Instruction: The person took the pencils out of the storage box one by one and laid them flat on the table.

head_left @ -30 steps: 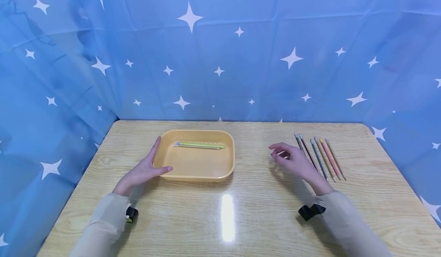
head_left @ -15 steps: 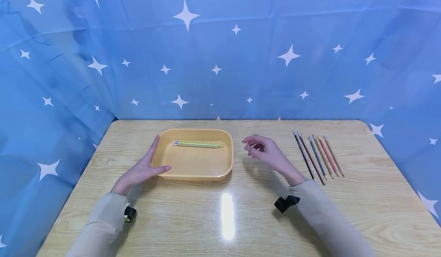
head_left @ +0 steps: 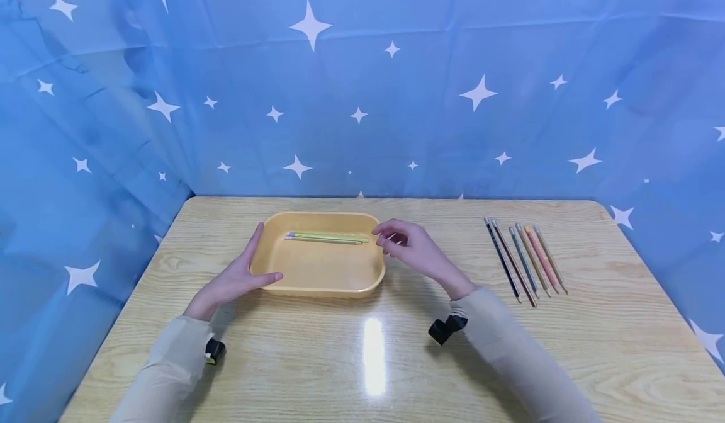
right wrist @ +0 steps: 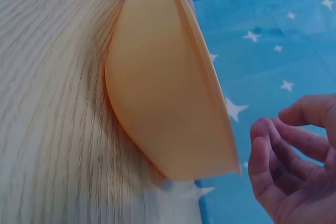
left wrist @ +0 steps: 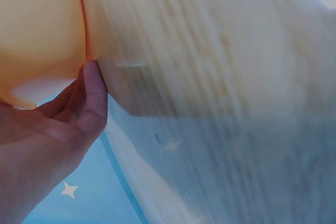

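Observation:
A shallow orange-yellow tray (head_left: 317,272) sits on the table, two pencils (head_left: 325,238) lying side by side near its back wall. At its left end my left hand (head_left: 235,281) holds the tray's corner, thumb over the front rim and fingers along the left side. In the left wrist view the fingers (left wrist: 94,90) are bent against the tray's outer wall. My right hand (head_left: 410,247) hovers over the right rim with loosely curved fingers, its fingertips close to the pencils' right ends. Nothing shows between these fingers (right wrist: 260,156) in the right wrist view.
Several pencils (head_left: 532,256) lie slanted in a loose row on the right of the wooden table (head_left: 453,372). Behind and to the left hangs a blue cloth (head_left: 362,140) with white stars. A light reflection glares near the table's front middle.
My right hand has moved left, from beside the row of pencils to over the tray's right rim. The left hand stays at the tray, and both pencils inside lie as before.

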Motion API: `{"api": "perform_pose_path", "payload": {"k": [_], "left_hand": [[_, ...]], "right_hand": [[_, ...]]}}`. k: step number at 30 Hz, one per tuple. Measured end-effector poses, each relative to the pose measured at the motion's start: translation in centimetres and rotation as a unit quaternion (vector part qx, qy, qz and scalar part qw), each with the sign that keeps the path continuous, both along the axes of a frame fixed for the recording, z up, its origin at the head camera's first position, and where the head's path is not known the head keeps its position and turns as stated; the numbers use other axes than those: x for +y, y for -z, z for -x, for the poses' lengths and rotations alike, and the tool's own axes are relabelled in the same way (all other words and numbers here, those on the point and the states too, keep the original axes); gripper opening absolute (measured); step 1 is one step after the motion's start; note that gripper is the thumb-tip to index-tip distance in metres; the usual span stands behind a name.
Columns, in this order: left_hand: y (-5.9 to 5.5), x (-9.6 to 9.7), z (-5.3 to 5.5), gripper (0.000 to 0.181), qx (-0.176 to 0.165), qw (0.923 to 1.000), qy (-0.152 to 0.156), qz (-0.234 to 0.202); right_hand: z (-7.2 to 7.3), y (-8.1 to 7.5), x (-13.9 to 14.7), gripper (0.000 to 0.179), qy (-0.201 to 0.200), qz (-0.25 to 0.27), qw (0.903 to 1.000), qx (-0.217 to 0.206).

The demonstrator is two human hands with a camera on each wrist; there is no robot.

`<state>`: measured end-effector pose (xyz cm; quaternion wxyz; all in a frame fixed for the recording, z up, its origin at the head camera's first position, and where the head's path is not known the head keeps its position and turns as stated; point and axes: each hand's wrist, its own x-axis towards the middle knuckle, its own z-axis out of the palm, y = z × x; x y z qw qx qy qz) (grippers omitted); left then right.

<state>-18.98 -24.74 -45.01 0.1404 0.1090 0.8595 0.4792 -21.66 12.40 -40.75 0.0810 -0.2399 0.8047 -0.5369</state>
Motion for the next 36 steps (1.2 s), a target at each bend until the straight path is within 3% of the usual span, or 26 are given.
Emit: {"api": "perform_pose_path", "payload": {"k": [16, 24, 36], "left_hand": [[-0.1, 0.3, -0.3, 0.111, -0.001, 1.0000, -0.001, 0.004], [0.1, 0.1, 0.0, 0.113, -0.005, 1.0000, -0.006, -0.002], [0.0, 0.0, -0.1, 0.113, -0.001, 1.0000, -0.004, -0.009]], "right_hand": [[1.4, 0.3, -3.3, 0.023, -0.023, -0.002, 0.9997, 0.004], [2.1, 0.9, -4.8, 0.022, -0.042, -0.030, 0.9980, 0.038], [2.7, 0.9, -6.8, 0.023, -0.032, -0.053, 0.9969, 0.048]]}}
